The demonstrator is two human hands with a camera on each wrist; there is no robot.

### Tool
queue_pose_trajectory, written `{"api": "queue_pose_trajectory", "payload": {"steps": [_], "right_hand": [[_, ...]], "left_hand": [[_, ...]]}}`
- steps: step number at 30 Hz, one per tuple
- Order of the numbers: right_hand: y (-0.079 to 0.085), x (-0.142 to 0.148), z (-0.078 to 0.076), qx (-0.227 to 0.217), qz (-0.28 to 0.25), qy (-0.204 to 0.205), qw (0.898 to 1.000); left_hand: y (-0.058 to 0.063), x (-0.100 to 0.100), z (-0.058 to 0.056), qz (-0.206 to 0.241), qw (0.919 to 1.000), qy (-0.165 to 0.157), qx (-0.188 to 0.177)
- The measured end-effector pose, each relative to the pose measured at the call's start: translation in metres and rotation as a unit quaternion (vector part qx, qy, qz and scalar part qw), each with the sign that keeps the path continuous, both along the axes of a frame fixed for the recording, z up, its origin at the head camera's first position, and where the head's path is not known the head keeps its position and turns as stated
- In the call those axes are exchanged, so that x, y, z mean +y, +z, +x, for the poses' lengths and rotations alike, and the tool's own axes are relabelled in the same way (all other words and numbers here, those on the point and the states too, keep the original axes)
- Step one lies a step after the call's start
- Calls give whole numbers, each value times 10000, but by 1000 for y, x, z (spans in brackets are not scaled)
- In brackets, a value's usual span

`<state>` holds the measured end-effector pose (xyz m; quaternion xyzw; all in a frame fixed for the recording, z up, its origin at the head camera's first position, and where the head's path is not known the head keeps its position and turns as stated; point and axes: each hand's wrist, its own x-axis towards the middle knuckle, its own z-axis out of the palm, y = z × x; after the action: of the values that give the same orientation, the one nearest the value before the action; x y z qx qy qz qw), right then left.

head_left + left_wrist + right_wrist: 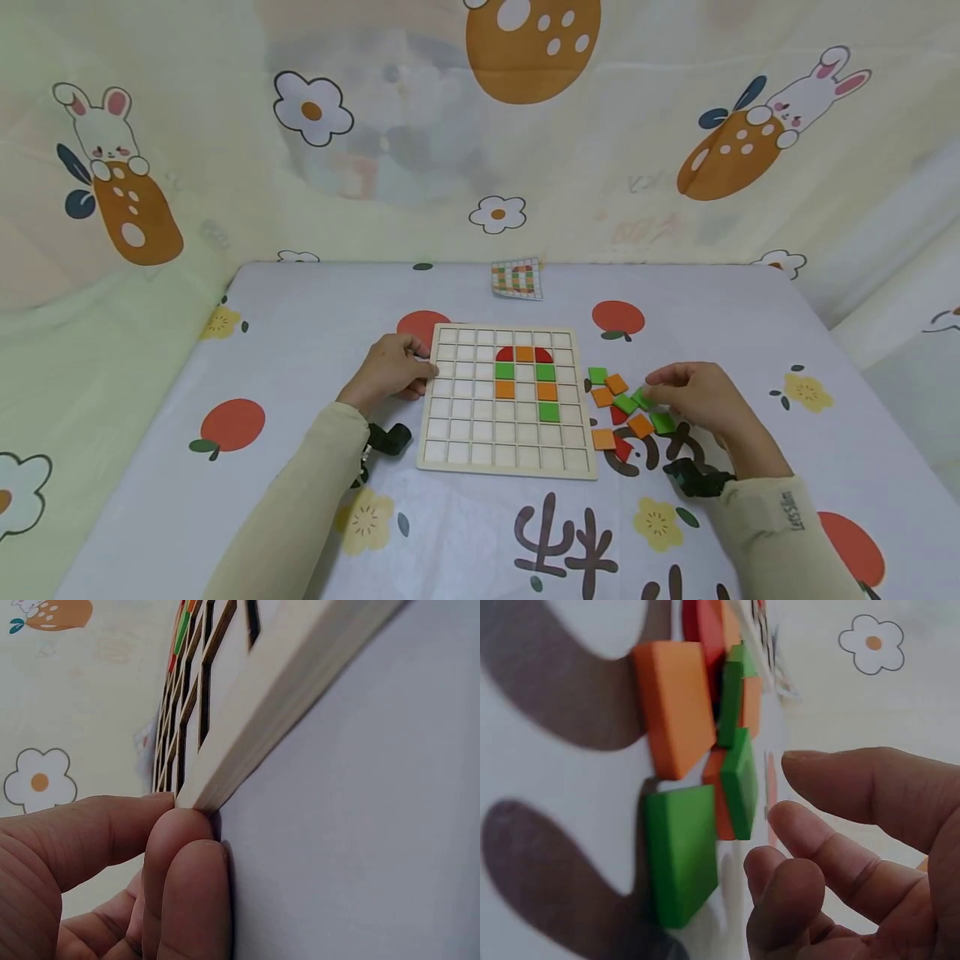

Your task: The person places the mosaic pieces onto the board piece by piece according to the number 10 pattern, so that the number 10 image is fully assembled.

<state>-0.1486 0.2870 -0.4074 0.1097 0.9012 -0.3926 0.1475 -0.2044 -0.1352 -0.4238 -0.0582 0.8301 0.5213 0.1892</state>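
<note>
A pale wooden grid board (507,474) lies flat on the table. Green, orange and red tiles fill some of its cells in an arch shape, with an orange tile (525,354) at the top. My left hand (390,368) holds the board's left edge, its fingertips (187,829) right against the wooden rim in the left wrist view. To the right of the board, my right hand (697,400) hovers at a loose heap of tiles. Its thumb and fingers are apart with nothing between them, close to a tilted green tile (739,784).
Loose tiles include a green square (663,423), an orange square (603,439) and red rounded pieces (623,450). A small card with a printed colour-grid pattern (517,278) stands behind the board. A patterned cloth (322,333) covers the table, and a printed curtain (420,167) hangs behind it.
</note>
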Motion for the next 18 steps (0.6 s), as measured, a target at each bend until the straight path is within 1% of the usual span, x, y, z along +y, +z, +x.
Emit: {"api": "queue_pose_trajectory", "payload": {"steps": [4, 8, 14, 18], "right_hand": [[-3, 0, 2, -24, 39, 106, 9999], [-5, -3, 3, -17, 127, 119, 9998], [-4, -6, 3, 39, 272, 60, 9996], [-2, -6, 3, 70, 308, 131, 9994]], "left_hand": [[-1, 0, 0, 30, 10000, -18, 16], [-2, 0, 0, 45, 10000, -34, 4], [-2, 0, -1, 43, 10000, -51, 12], [-2, 0, -1, 45, 10000, -53, 4]]}}
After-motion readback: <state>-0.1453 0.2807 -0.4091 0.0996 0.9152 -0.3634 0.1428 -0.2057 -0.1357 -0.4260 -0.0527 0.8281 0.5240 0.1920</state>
